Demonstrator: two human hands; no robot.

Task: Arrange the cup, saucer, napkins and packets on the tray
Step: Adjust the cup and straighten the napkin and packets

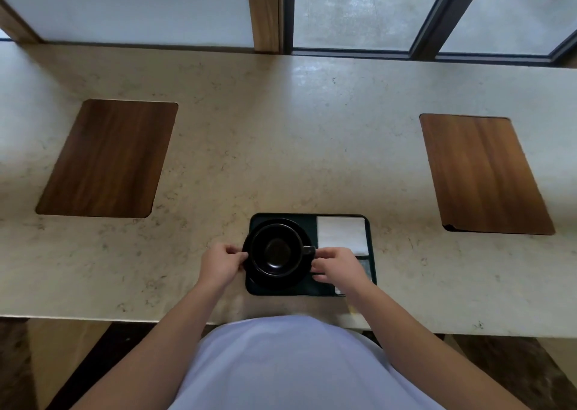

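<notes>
Two wooden insets (106, 158) flanking counter (281, 128) | tray (312, 222) at near edge: cup (276, 250) on saucer (246, 253), napkins (342, 235), packets (365, 269) | left hand (220, 264), right hand (338, 267) pinching saucer rim

A black cup (276, 250) sits upright and empty on a black saucer (249, 263), handle pointing right, on the left half of a dark tray (312, 227). White napkins (342, 234) lie in the tray's far right corner, with packets (365, 269) just nearer, partly hidden.
</notes>
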